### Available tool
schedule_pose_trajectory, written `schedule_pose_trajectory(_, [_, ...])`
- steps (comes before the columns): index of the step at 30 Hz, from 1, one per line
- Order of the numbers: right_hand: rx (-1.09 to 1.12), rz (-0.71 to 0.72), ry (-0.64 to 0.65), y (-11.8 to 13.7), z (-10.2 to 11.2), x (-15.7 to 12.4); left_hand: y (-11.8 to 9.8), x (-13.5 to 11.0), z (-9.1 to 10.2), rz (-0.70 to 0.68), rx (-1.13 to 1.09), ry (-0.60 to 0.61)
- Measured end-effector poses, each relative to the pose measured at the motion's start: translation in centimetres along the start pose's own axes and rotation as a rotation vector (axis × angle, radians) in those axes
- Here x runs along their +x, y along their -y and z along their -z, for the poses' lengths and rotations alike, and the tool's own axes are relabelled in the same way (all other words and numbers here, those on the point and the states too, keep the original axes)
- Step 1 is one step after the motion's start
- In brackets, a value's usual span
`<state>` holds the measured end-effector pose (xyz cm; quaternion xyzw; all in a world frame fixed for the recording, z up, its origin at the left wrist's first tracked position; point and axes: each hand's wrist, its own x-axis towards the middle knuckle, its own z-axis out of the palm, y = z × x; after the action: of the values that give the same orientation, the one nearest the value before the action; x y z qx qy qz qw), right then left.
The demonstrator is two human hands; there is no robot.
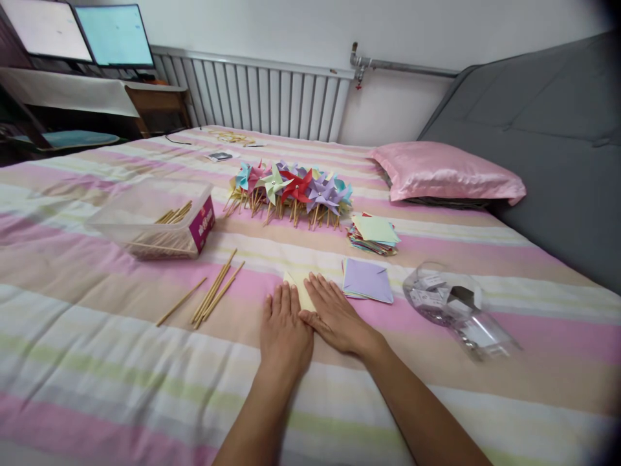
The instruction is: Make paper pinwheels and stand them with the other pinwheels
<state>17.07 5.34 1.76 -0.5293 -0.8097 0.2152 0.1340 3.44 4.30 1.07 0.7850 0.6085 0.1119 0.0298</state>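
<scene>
A pale yellow sheet of paper (301, 292) lies on the striped bedspread, mostly covered by both hands. My left hand (286, 327) rests flat over its left part, fingers stretched forward. Across its right part lies my right hand (337, 317), also flat, its thumb touching the left hand. Close by on the right is a small stack of paper squares (367, 280) with a purple one on top and slits at its corners. Several thin wooden sticks (213, 294) lie to the left.
Many coloured paper pinwheels (295, 191) on sticks stand bunched together farther back. A clear plastic box (155, 220) at left holds more sticks. A thicker stack of coloured paper (373, 233), an open clear container (451, 304) with small items and a pink pillow (441, 171) are at right.
</scene>
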Motion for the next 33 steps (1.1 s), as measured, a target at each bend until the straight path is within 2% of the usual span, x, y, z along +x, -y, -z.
schedule_pose_trajectory(7, [-0.041, -0.097, 0.013, 0.0, 0.0, 0.0, -0.6, -0.3, 0.2, 0.119, 0.154, 0.02])
schedule_pose_trajectory(13, [0.042, -0.136, -0.108, 0.0, -0.1, 0.1, -0.9, -0.3, 0.8, 0.253, 0.188, 0.008])
schedule_pose_trajectory(17, [0.182, -0.244, -0.333, -0.3, 0.0, 0.9, -0.6, 0.0, 1.3, 0.352, 0.169, -0.088])
schedule_pose_trajectory(20, [0.279, -0.308, -0.443, -1.1, 0.0, 1.5, -0.5, 0.0, 1.6, 0.348, 0.152, -0.115])
schedule_pose_trajectory(27, [0.721, -0.363, -0.431, -3.0, -0.6, 1.9, -0.4, -0.1, 1.6, 0.335, 0.118, -0.14])
schedule_pose_trajectory(33, [0.992, -0.368, -0.487, -2.9, -1.0, 2.3, -0.2, -0.1, 1.5, 0.328, 0.103, -0.141])
